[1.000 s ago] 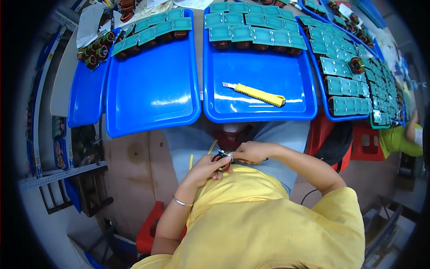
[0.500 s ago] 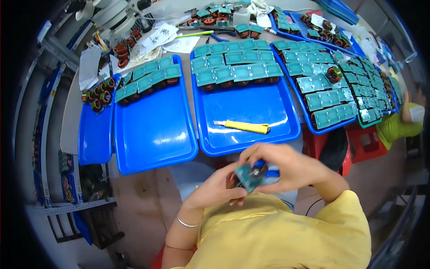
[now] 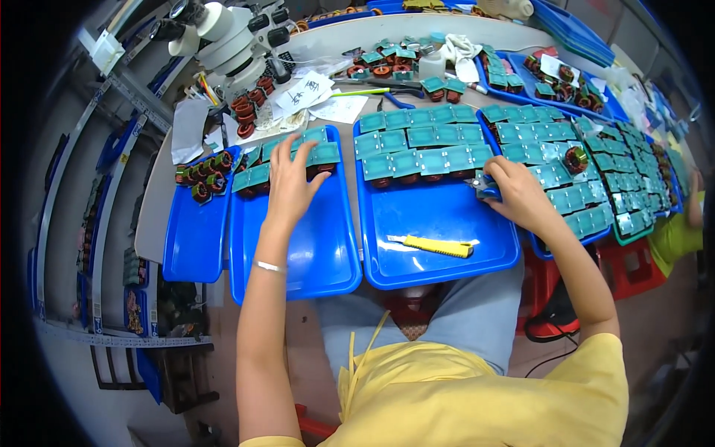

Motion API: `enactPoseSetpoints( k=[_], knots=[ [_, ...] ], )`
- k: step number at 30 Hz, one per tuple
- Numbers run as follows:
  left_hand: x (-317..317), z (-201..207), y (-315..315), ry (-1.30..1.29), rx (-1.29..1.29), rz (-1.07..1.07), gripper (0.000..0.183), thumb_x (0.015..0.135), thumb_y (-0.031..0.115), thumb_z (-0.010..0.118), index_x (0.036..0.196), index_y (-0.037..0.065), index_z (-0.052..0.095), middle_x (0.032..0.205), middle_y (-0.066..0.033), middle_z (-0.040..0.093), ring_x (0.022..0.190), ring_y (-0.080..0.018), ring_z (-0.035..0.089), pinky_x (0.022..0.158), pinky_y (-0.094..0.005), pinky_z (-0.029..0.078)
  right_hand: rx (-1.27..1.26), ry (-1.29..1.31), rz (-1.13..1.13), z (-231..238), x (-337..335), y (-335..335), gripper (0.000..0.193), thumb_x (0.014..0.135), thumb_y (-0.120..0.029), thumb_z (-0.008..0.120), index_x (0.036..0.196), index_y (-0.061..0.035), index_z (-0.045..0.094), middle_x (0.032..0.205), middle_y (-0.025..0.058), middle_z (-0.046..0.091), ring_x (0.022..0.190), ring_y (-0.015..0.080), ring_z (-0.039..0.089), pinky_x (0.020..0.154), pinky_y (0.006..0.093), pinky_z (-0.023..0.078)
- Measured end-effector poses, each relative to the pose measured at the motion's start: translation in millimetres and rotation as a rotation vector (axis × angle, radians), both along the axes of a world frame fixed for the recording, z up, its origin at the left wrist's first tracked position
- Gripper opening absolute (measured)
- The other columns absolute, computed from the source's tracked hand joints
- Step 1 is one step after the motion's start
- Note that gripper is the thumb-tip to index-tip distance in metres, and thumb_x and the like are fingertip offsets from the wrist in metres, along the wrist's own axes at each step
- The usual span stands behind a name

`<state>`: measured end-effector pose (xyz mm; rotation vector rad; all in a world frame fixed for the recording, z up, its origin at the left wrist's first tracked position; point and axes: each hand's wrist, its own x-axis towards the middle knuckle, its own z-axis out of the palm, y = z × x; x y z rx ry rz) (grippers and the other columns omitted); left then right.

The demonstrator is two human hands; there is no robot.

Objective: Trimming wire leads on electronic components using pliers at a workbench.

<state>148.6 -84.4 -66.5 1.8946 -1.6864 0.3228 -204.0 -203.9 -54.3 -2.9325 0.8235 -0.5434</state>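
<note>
My left hand reaches over the left large blue tray, its fingers spread around the green circuit boards at the tray's far end. Nothing shows between those fingers. In my right hand is a pair of blue-handled cutters, its metal jaws pointing left, over the right side of the middle blue tray. Rows of green boards on copper coils fill that tray's far half. A yellow utility knife with its blade out lies near its front.
Bare coils sit in a narrow blue tray at left. More boards fill trays on the right, with one loose coil on top. A microscope, papers and red stools stand around.
My hands have moved apart from in front of my body to the trays. The green board with its coil is no longer seen between them; the cutters stay in my right hand. The view has shifted.
</note>
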Motion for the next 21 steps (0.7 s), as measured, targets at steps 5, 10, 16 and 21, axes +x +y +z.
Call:
enactPoseSetpoints(
  k=[5,10,16,21],
  knots=[
    [18,-26,-31,-0.221,0.108,0.061,0.06,0.058,0.014,0.08,0.112,0.011,0.052,0.129,-0.0144,0.039,0.127,-0.0375,0.028,0.104,-0.0524,0.023,0.03,-0.003,-0.032,-1,-7,-5,0.043,0.064,-0.009,0.073,0.1,-0.0046,0.05,0.102,0.0103,0.055,0.093,0.0299,0.053,0.081,0.0374,0.042],
    [12,-25,-20,-0.149,0.015,0.052,0.062,0.055,0.012,0.082,0.108,0.007,0.049,0.124,-0.0133,0.042,0.126,-0.0357,0.029,0.105,-0.0504,0.02,-0.028,0.011,-0.052,-10,0,0,0.044,0.064,-0.01,0.073,0.102,-0.0048,0.05,0.108,0.0083,0.054,0.097,0.0264,0.053,0.083,0.0355,0.04],
    [-53,17,42,1.245,-0.152,-0.298,0.054,0.067,0.0,0.074,0.111,0.004,0.044,0.109,-0.0085,0.051,0.1,-0.0188,0.054,0.088,-0.0317,0.046,-0.035,-0.005,-0.076,-9,0,8,0.044,0.062,-0.006,0.072,0.1,-0.0043,0.05,0.11,0.0084,0.053,0.098,0.0273,0.052,0.084,0.035,0.04],
    [-87,21,85,1.522,-0.086,-0.457,0.079,0.069,0.012,0.075,0.133,-0.002,0.029,0.115,-0.0145,0.051,0.107,-0.0297,0.054,0.092,-0.042,0.046,0.023,-0.023,-0.083,-9,0,8,0.043,0.062,-0.003,0.071,0.098,-0.0031,0.049,0.111,0.0078,0.054,0.098,0.0291,0.053,0.084,0.0366,0.041]
  ],
)
